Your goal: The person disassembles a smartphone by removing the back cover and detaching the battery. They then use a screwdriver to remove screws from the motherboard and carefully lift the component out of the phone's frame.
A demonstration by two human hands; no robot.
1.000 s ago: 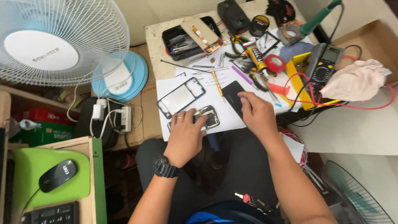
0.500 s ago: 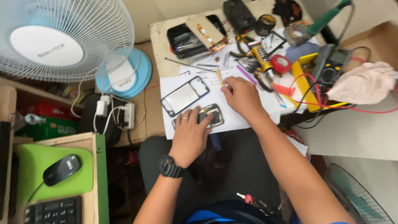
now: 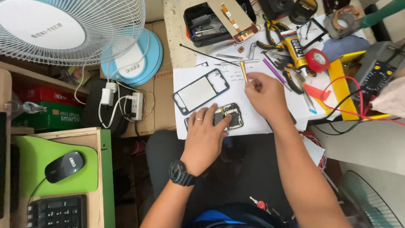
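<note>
My left hand (image 3: 206,136) lies on an opened phone (image 3: 233,116) with bare circuit boards, its fingertips pressing the phone down on a white paper sheet (image 3: 253,122). My right hand (image 3: 266,96) is just right of it and higher. Its fingertips pinch the lower end of a gold-handled screwdriver (image 3: 244,70) that points away from me. An empty dark phone frame (image 3: 200,90) lies on the paper left of the screwdriver. A black watch (image 3: 181,173) is on my left wrist.
Behind the paper lie a glue tube (image 3: 295,47), a red tape roll (image 3: 317,60), pliers (image 3: 272,28) and a black parts tray (image 3: 201,26). A multimeter (image 3: 375,76) with red leads sits right. A fan (image 3: 63,29), power strip (image 3: 136,105), mouse (image 3: 63,166) and keyboard (image 3: 55,211) are left.
My right hand left the dark part at the paper's right side and moved up and left to the gold screwdriver. My left hand stayed on the opened phone. The camera came closer.
</note>
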